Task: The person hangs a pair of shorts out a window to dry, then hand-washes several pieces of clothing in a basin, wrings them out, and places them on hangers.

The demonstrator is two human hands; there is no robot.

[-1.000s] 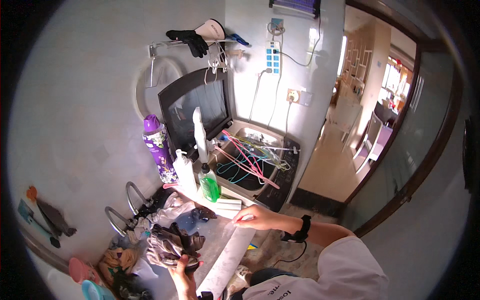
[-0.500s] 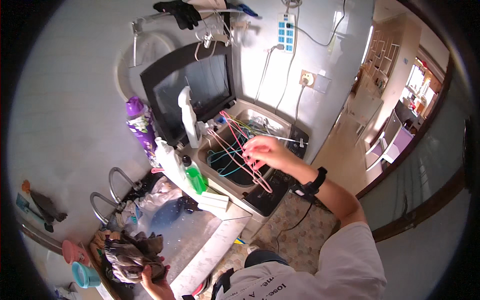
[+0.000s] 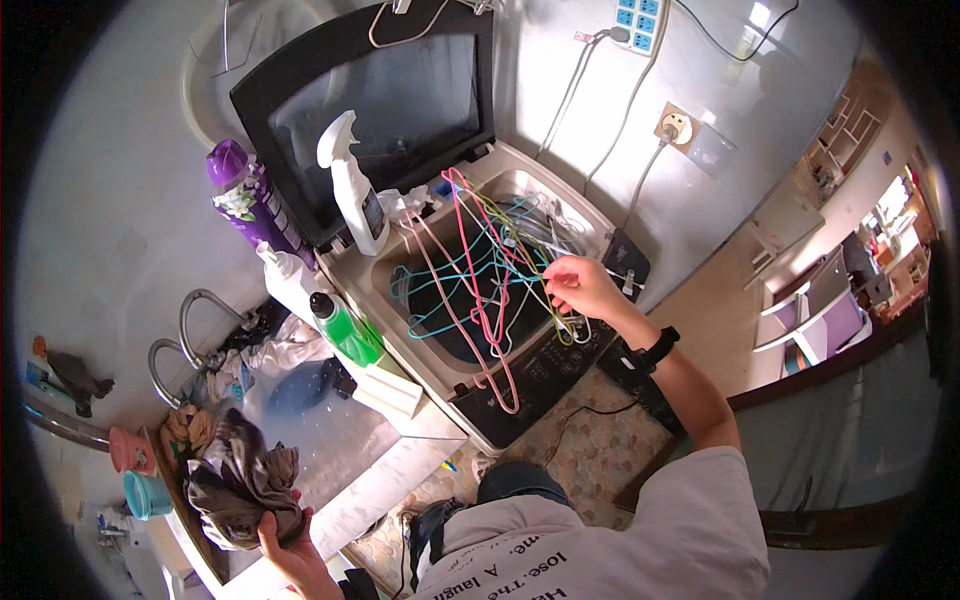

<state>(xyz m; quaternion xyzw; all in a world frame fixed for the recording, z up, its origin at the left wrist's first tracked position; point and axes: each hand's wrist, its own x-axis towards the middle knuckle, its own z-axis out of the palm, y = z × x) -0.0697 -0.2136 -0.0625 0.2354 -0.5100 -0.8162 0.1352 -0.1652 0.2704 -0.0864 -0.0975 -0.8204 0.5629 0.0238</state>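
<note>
My left hand [image 3: 290, 552] is closed around the edge of a bunched, dark brown garment [image 3: 235, 485], which it holds up beside the sink basin [image 3: 340, 470]. My right hand [image 3: 585, 287] reaches over an open top-loading washing machine [image 3: 340, 285]. Its fingers are pinched on a yellow-green clothes hanger [image 3: 562, 325] at the right side of a tangle. Pink hangers [image 3: 455, 318] and turquoise hangers [image 3: 437, 327] lie across the machine's opening, with a few white ones among them. The fingertips partly hide the grip.
The raised dark lid [image 3: 380, 110] leans on the wall. A white spray bottle [image 3: 352, 190], a purple bottle [image 3: 250, 200] and a green bottle [image 3: 348, 335] stand along the machine's left side. Clothes [image 3: 270, 355] lie in the soapy sink near two curved taps [image 3: 185, 320]. Cords hang from a power strip [image 3: 638, 22].
My view has shifted closer to the machine. My right hand has moved from the pink hangers to the yellow-green one. The brown garment stays in my left hand.
</note>
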